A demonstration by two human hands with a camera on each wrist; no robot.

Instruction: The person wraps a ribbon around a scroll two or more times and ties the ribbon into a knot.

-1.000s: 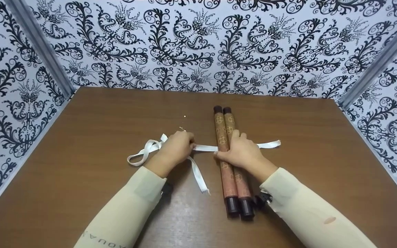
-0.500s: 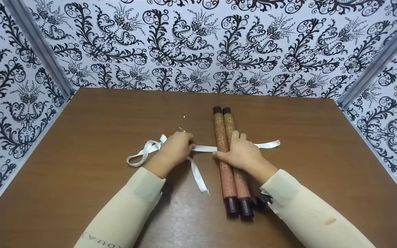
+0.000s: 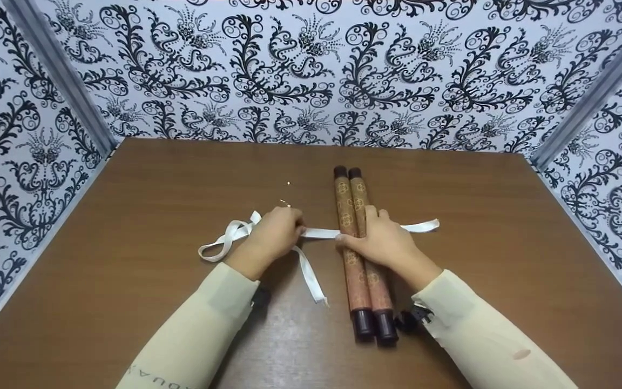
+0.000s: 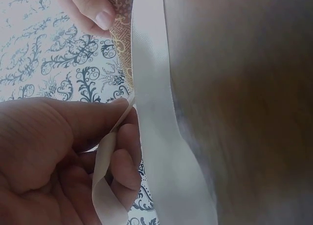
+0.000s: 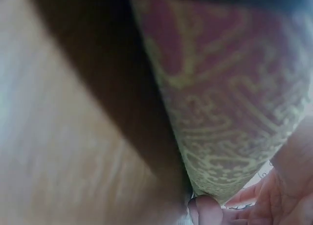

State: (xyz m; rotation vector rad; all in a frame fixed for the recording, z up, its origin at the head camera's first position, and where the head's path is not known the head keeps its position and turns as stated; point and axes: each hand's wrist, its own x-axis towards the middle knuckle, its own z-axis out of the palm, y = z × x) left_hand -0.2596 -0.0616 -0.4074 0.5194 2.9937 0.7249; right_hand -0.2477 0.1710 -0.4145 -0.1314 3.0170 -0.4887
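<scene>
Rightward by a touch, the right hand has shifted, grasping both rolls right of centre. Pinched by the left hand, the white ribbon apparently runs underneath, so wrapping looks not yet begun.

head camera looks forward and down; wrist cameras, close in, share the patterned rolls.

Two rods, two hands; ribbon count unclear.
</scene>
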